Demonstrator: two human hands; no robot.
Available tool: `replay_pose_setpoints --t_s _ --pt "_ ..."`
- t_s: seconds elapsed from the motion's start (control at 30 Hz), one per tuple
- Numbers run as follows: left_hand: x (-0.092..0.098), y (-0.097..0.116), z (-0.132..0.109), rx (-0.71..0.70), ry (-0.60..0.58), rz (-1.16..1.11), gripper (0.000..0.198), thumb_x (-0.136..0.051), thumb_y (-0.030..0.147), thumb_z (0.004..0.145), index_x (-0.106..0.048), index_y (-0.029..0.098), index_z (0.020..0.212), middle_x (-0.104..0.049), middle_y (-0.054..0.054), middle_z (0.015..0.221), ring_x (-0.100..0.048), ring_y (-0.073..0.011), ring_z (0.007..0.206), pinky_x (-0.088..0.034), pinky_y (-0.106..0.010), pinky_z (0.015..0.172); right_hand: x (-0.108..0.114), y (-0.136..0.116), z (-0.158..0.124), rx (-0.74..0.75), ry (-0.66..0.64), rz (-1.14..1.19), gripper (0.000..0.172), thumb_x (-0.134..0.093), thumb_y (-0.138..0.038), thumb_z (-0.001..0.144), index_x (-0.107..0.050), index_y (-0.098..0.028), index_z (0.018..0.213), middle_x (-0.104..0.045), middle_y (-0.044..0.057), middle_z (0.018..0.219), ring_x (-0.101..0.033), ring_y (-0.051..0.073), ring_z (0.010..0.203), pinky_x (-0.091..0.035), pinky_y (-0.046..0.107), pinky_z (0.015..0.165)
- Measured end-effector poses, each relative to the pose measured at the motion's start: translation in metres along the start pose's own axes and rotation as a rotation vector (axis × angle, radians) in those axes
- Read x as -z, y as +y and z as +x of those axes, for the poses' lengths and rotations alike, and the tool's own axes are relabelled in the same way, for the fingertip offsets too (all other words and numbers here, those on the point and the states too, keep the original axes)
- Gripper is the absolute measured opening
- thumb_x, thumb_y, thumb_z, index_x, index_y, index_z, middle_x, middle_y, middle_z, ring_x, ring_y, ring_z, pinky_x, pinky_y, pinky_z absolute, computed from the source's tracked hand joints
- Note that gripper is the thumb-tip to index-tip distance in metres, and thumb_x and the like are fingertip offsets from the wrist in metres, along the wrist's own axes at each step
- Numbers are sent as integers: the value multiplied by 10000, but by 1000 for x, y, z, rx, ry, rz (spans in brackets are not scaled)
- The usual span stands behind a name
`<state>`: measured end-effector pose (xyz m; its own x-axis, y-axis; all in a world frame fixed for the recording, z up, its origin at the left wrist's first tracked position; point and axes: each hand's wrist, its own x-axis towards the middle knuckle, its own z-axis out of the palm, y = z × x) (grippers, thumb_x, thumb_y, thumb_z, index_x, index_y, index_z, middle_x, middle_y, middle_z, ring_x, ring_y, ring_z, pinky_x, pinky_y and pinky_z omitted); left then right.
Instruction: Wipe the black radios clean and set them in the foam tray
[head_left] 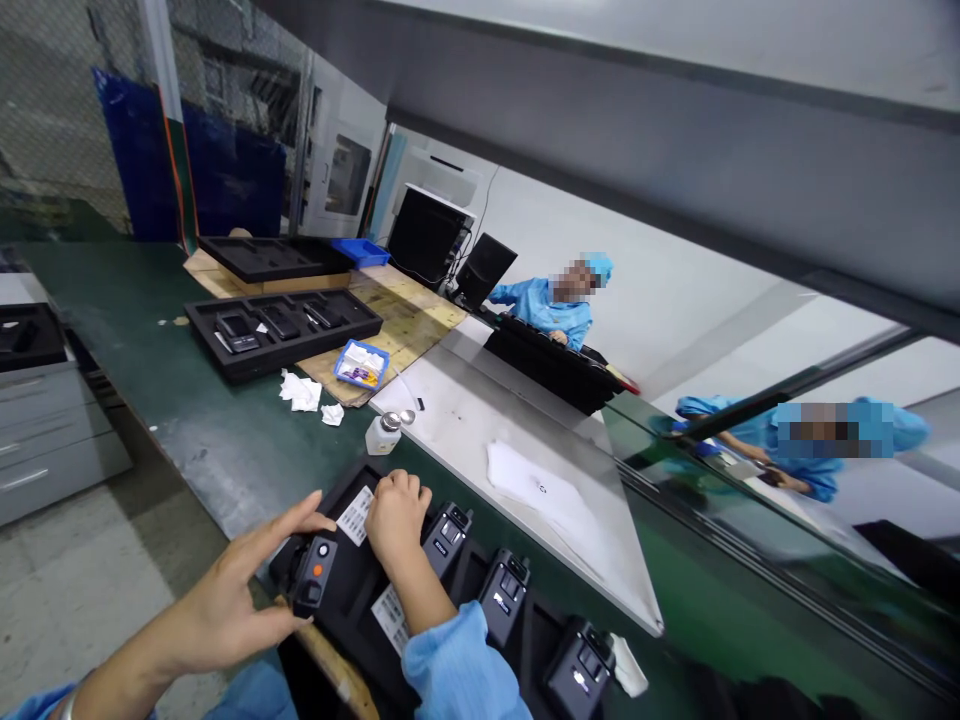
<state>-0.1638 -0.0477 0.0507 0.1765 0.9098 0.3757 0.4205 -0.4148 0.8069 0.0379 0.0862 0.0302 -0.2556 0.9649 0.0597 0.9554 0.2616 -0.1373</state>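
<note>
My left hand [244, 590] has its thumb and fingertips at opposite ends of a small black handheld device [316, 572] with an orange button and a round white button. The device is at the left end of a black foam tray [349, 610]. Over the tray's far edge, my right hand [399, 515] is closed with curled fingers; whatever they hold is hidden. Beside it lies a white printed label [356, 515], and another label [391, 618] is partly behind my forearm. More black devices stand in the tray: one [448, 540] by my right hand, one [504, 597] and one [579, 665] further right.
A white pump bottle [383, 434] stands beyond the tray, near crumpled tissues [301, 391] and a small blue basket [361, 365]. Another foam tray [285, 350] holds black devices. White paper sheets [544, 495] lie on the white board. Two people in blue work across the bench.
</note>
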Motion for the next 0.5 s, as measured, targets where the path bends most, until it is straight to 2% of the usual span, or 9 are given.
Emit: replay_pose_setpoints --t_s 0.13,0.23,0.4,0.5 --pt "-1 3 1 -29 -17 4 902 -707 269 830 -193 363 1566 -614 -71 1360 -604 -261 1235 -468 -444 1083 -8 2 0 11 66 -24 247 -510 -111 853 -684 -171 1017 -600 153 1192 -457 338 1120 -169 647 1058" --pt "-2 4 2 -33 -34 -7 914 -712 246 818 -200 363 1565 -609 -68 1368 -596 -264 1246 -458 -441 1094 -10 3 0 -3 99 -24 258 -518 -102 855 -676 -171 1047 -603 155 1204 -453 337 1136 -130 681 1079" --pt "-10 0 3 10 -38 -24 936 -719 214 801 -200 348 1569 -580 -85 1398 -562 -276 1287 -436 -450 1111 7 9 -14 -54 107 139 155 -593 -198 868 -677 -196 998 -616 122 1195 -478 323 1144 -175 655 1099" --pt "-16 -2 8 24 -31 -33 914 -718 241 818 -206 331 1570 -577 -89 1398 -556 -268 1293 -440 -422 1107 19 26 -40 -56 199 321 149 -631 -226 858 -689 -217 995 -620 92 1166 -517 292 1122 -275 570 1093"
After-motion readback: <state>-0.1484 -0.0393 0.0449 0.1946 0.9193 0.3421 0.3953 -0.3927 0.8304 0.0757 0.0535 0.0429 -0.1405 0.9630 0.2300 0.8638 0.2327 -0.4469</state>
